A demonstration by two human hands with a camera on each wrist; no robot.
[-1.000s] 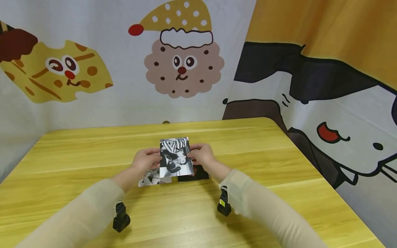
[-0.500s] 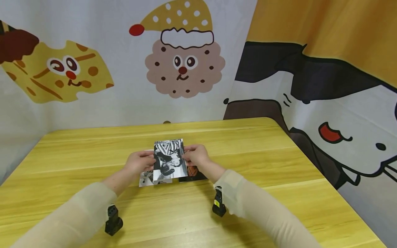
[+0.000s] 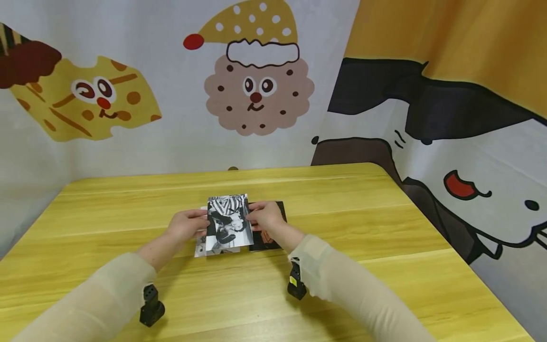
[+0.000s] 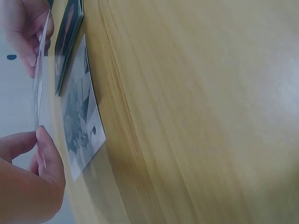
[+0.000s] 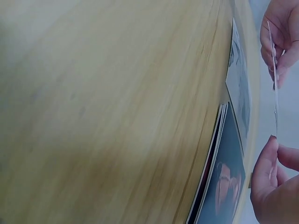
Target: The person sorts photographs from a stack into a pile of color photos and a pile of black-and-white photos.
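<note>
A black-and-white photo card [image 3: 230, 223] is held above the table between both hands. My left hand [image 3: 186, 225] pinches its left edge between thumb and fingers, and my right hand [image 3: 268, 218] pinches the right edge. Beneath it, on the left, lies another black-and-white photo card [image 4: 79, 116], partly covered in the head view. To the right rests a small stack of dark cards [image 5: 224, 172], its top one bearing an orange figure; my right hand hides part of it from the head camera. Both wrist views show the held card edge-on, apart from the cards below.
The yellow wood-grain table [image 3: 363, 266] extends around the cards. A white curtain [image 3: 179, 142] with cartoon prints hangs behind its far edge and along the right side. Black wrist cameras [image 3: 151, 305] hang under both cuffs.
Both hands have carried the held card leftward and slightly down in the head view. It now sits over the left card, and more of the dark stack shows on the right.
</note>
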